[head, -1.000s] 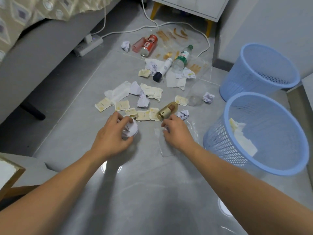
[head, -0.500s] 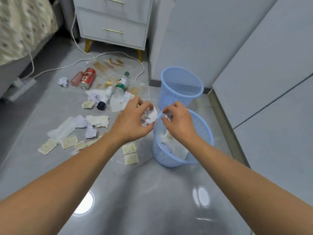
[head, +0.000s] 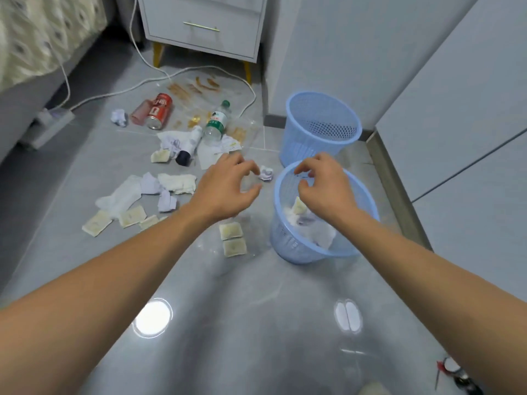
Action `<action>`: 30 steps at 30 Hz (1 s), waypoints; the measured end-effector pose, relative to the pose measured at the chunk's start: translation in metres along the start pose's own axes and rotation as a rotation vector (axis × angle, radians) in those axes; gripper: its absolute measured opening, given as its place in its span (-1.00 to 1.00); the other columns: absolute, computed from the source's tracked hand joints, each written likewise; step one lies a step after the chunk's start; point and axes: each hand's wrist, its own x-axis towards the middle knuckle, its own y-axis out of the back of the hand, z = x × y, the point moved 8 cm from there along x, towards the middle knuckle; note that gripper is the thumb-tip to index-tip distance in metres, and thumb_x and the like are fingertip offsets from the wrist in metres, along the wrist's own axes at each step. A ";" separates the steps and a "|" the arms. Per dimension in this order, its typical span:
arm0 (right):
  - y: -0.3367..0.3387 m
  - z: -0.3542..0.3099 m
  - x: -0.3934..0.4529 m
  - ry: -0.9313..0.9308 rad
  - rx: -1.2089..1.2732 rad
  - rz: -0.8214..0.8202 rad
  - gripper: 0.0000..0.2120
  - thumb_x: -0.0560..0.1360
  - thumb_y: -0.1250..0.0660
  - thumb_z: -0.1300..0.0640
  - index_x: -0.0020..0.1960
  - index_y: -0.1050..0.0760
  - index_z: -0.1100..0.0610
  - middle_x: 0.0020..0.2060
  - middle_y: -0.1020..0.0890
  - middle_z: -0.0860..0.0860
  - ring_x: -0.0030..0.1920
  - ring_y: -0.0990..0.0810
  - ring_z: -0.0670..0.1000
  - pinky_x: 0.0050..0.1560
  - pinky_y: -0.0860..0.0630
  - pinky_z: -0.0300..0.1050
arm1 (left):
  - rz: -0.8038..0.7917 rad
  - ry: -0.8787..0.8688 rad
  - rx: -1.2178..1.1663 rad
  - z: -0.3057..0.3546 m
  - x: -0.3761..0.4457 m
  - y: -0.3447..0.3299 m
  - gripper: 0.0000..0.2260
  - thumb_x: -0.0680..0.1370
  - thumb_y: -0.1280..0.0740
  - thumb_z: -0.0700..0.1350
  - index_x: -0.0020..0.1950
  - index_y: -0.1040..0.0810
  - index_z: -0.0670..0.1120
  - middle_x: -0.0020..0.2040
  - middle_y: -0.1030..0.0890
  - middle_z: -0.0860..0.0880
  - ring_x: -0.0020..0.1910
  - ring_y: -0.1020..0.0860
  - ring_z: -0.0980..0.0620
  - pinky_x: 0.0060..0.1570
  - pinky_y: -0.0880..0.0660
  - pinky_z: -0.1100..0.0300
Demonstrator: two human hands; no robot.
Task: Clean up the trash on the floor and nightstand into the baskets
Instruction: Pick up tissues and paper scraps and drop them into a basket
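We note both hands empty, fingers spread: right hand (head: 322, 189) over the near basket (head: 288, 246), left hand (head: 225, 192) at its 9 o'clock. Crumpled paper (head: 265, 173) lies just beside the rim; litter remains on the floor.

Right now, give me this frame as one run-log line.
left hand: open, empty | right hand: open over near blue plastic mesh basket | crumpled white paper ball: on floor beside basket

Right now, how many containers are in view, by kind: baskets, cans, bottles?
Baskets: 2, near basket and far basket
Cans: 1, red can
Bottles: 3, clear bottle, white bottle, pink bottle
Total: 6
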 end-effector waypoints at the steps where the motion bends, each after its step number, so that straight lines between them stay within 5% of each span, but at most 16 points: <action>1: -0.009 -0.021 0.001 0.044 0.031 0.004 -0.79 0.41 -0.33 0.23 0.00 -0.63 0.05 -0.04 -0.54 0.00 0.01 -0.58 0.08 0.01 -0.53 0.04 | -0.001 0.053 0.005 -0.019 -0.011 0.008 -0.78 0.55 -0.35 0.09 0.16 -0.57 0.07 0.03 -0.50 0.07 0.14 -0.45 0.01 0.01 -0.50 -0.02; 9: -0.134 -0.129 -0.030 0.209 0.157 -0.172 -0.81 0.41 -0.28 0.26 -0.06 -0.58 0.05 -0.09 -0.54 -0.02 -0.09 -0.57 0.11 -0.12 -0.54 0.09 | -0.032 0.480 0.105 -0.165 -0.115 0.024 -0.77 0.55 -0.32 -0.03 0.19 -0.58 0.07 0.07 -0.56 0.04 0.16 -0.50 -0.04 -0.01 -0.53 -0.02; 18: -0.251 -0.043 -0.053 -0.029 -0.071 -0.405 -0.55 0.43 -0.30 0.25 0.31 -0.48 0.07 0.27 -0.42 0.10 0.20 -0.39 0.23 0.09 -0.45 0.04 | -0.212 0.671 0.200 -0.238 -0.186 -0.032 -0.50 0.52 -0.38 0.04 0.47 -0.43 0.15 0.42 -0.37 -0.04 0.40 -0.32 -0.15 0.18 -0.50 -0.13; 23: -0.277 -0.015 -0.053 -0.042 -0.159 -0.522 -0.39 0.48 -0.37 0.07 0.50 -0.29 -0.05 0.31 -0.37 0.10 0.30 -0.32 0.23 0.20 -0.48 0.13 | -0.149 0.615 0.187 -0.241 -0.194 -0.043 -0.57 0.52 -0.42 0.05 0.38 -0.45 0.11 0.21 -0.41 0.00 0.19 -0.41 -0.07 -0.05 -0.51 0.00; 30: -0.283 -0.020 -0.049 0.059 -0.189 -0.458 -0.69 0.54 -0.39 0.01 0.24 -0.46 0.01 0.20 -0.41 0.06 0.24 -0.35 0.15 0.07 -0.45 0.05 | -0.130 0.625 0.076 -0.237 -0.199 -0.047 -0.68 0.48 -0.45 -0.11 0.18 -0.49 0.10 0.19 -0.32 0.02 -0.13 -0.51 0.02 -0.12 -0.56 0.04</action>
